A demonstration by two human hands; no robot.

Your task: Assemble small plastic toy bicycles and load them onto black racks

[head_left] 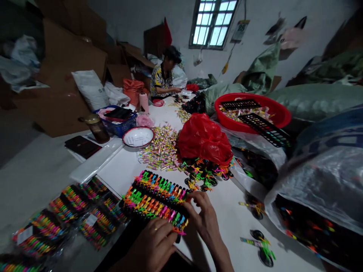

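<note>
"Item one?"

"Left hand (150, 245): bare, fingers slightly blurred."

"Fittings?"

"One thin gold-coloured ring (155, 228) on a finger of that hand. Plain band as far as it shows; too small to make out any marking."

"Item two?"

"Right hand (202, 223): bare, long fingers (195, 202), short nails."

"Covering on the arms?"

"Right forearm (219, 255): bare down to the lower edge of the head camera's view. Left forearm (120, 267): mostly in shadow, detail hard to tell."
</note>
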